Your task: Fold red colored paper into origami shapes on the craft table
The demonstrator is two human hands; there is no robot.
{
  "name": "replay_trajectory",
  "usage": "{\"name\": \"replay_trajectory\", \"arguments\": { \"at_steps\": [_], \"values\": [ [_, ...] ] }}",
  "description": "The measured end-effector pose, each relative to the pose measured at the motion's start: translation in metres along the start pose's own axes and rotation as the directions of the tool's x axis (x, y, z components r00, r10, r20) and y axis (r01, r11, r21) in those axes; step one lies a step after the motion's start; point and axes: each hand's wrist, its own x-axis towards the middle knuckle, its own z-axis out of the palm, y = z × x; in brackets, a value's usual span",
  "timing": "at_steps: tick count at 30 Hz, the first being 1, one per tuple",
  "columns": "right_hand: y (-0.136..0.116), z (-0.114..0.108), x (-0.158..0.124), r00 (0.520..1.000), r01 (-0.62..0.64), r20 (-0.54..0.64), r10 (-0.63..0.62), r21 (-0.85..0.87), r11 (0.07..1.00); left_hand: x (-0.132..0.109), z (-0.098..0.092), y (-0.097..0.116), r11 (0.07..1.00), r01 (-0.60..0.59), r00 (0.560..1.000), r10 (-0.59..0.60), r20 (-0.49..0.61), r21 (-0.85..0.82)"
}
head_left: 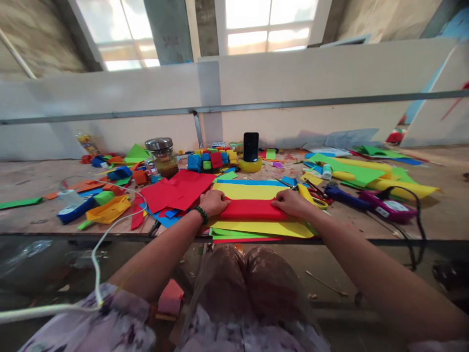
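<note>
A folded red paper sheet (251, 209) lies on a stack of yellow, green and blue sheets (256, 227) near the table's front edge. My left hand (213, 202), with a green bead bracelet on its wrist, presses closed fingers on the red sheet's left end. My right hand (289, 202) grips the red sheet's right end with fingers curled over the fold. Both hands rest on the paper, about a sheet's width apart.
Loose red sheets (176, 191) lie left of the stack. A glass jar (163, 156), coloured cubes (210, 160) and a phone on a tape roll (251, 149) stand behind. Scissors (315, 193), a glue gun (370, 203) with its cord and green-yellow sheets (359, 173) lie right. A white cable (97, 254) hangs left.
</note>
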Motion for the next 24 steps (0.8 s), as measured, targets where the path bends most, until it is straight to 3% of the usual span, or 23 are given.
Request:
{"name": "replay_trajectory", "arguments": {
  "at_steps": [6, 9, 11, 15, 18, 24],
  "values": [
    [0.0, 0.001, 0.002, 1.0, 0.002, 0.011, -0.002, -0.023, 1.0, 0.003, -0.002, -0.001, 0.999, -0.046, 0.999, 0.046, -0.001, 0.024],
    [0.0, 0.001, 0.003, 1.0, 0.013, 0.014, -0.012, -0.044, 0.999, 0.004, -0.007, -0.001, 0.984, -0.165, 0.985, 0.168, -0.04, 0.064],
    [0.0, 0.001, 0.004, 1.0, 0.018, 0.016, -0.017, -0.058, 0.998, 0.004, -0.011, 0.002, 0.94, -0.329, 0.943, 0.332, -0.021, 0.087],
    [0.001, 0.002, 0.005, 1.0, 0.021, 0.023, -0.02, -0.077, 0.997, 0.01, -0.024, 0.014, 0.773, -0.629, 0.771, 0.606, 0.194, 0.083],
    [0.002, 0.003, 0.007, 0.999, 0.031, 0.033, -0.028, -0.09, 0.995, 0.016, -0.036, 0.029, 0.728, -0.675, 0.719, 0.614, 0.325, 0.118],
    [0.003, 0.0, 0.009, 0.997, 0.042, 0.065, -0.032, -0.161, 0.986, 0.015, -0.041, 0.061, 0.728, -0.642, 0.747, 0.523, 0.41, 0.241]
  ]
}}
